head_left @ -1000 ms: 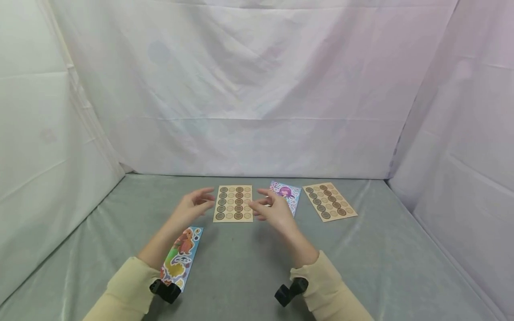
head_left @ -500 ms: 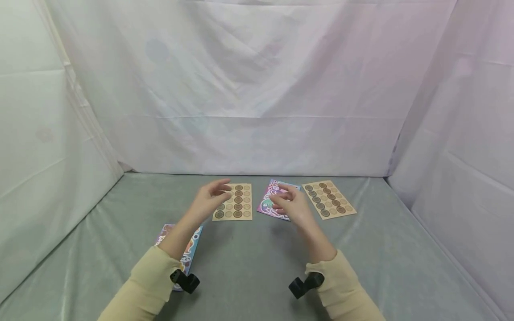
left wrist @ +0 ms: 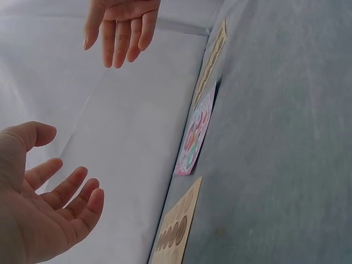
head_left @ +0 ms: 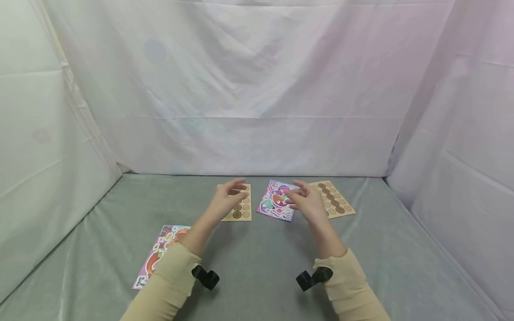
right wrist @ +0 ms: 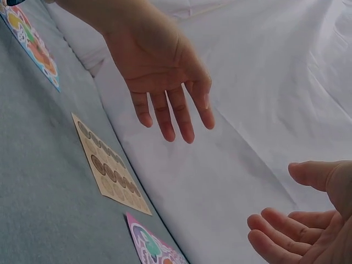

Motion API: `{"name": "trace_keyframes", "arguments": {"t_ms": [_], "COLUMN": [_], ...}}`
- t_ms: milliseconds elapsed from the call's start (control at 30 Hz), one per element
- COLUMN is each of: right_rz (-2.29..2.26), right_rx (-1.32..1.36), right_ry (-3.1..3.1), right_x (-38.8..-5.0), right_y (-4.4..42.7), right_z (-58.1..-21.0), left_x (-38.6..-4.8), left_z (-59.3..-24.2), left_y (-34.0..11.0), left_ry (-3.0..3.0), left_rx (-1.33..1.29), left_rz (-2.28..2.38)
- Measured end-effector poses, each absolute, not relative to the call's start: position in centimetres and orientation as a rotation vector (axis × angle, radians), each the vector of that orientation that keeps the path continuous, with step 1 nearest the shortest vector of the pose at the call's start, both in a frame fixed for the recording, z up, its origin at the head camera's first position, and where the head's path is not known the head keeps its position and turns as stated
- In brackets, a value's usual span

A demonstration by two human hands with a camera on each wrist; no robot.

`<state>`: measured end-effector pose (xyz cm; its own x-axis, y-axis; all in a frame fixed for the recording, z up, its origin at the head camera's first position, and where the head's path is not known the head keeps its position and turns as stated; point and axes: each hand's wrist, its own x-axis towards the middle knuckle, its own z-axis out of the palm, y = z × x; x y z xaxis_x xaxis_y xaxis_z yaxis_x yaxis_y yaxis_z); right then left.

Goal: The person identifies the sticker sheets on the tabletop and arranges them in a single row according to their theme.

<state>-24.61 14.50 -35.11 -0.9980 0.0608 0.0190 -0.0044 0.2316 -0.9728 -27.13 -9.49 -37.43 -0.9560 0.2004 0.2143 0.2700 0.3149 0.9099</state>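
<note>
My left hand (head_left: 226,201) hovers over the table with relaxed fingers, partly covering a tan sheet of round coin-like stickers (head_left: 246,211) in the head view. To its right, my right hand (head_left: 310,205) is also raised, holding nothing. Behind its fingertips lies a pink and purple sticker sheet (head_left: 272,206). A second tan sheet (head_left: 339,206) with round stickers is partly hidden by the right hand. In the left wrist view both hands, the left (left wrist: 47,212) and the right (left wrist: 125,27), float well apart, palms and loosely bent fingers visible.
A colourful sticker sheet (head_left: 150,265) lies near the front left, partly under the left forearm in view. Grey cloth (head_left: 257,267) covers the table. White curtains (head_left: 249,89) enclose the back and both sides. A small black device (head_left: 205,277) sits on each wrist.
Both hands have drifted to the right, staying above the table. The front-left and middle pink sheets have become more visible, while both tan sheets are more covered. No sheet has visibly moved.
</note>
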Motion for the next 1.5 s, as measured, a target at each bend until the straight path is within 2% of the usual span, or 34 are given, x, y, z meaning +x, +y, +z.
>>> {"name": "trace_keyframes", "arguments": {"t_ms": [533,1500], "right_rz": [1.878,1.788], "right_rx": [-0.133,-0.331], "right_ry": [-2.410,-2.479], "right_x": [-25.6,-27.5], "right_y": [15.9,16.5], "right_z": [-36.6,-41.1], "left_x": [-28.5,-29.7], "left_z": [-39.5,-42.1], "left_y": [-5.5,-3.0], "left_ry": [-2.429,-2.454], "left_rx": [-0.384,-0.207], "left_rz": [-1.903,-1.944]}}
